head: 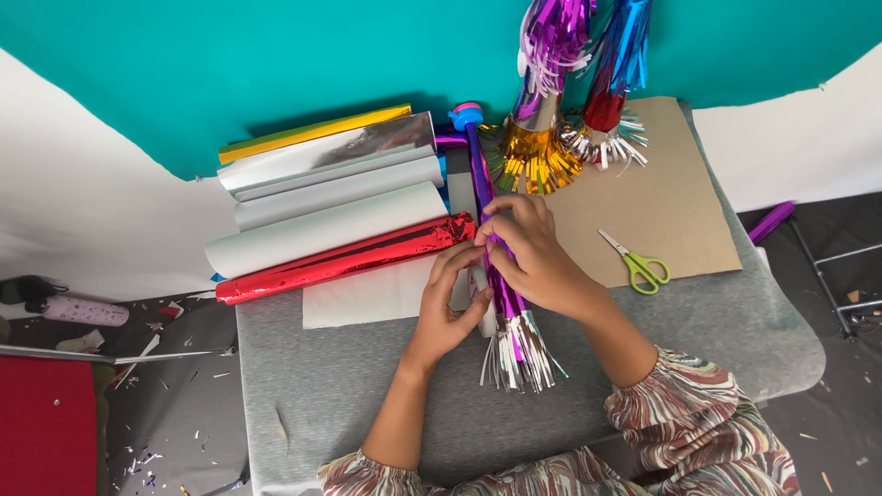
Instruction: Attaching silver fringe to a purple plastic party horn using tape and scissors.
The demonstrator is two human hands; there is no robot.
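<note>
In the head view, both hands are working on a long purple foil stick (487,216) that is lying lengthwise near the middle of the grey counter (349,395), its blue-capped tip pointing toward the far edge and its silver-and-purple fringe (519,354) fanning out toward the near edge. The right hand (533,257) is curling over the stick, fingers closed around its shaft just above the fringe. The left hand (450,308) is pressing in from the left side, fingers partly bent with the tips touching the stick and a white strip beside it; it is not wrapping fully around anything.

Just left of the stick, a red foil roll (344,260) is lying slantwise, with white, silver and yellow rolled sheets (331,179) stacked behind it toward the far left corner. A brown cardboard sheet (680,197) is covering the far right part of the counter, carrying green-handled scissors (638,264). Finished fringed sticks (551,110) in gold, purple, red and blue are standing at the far edge.
</note>
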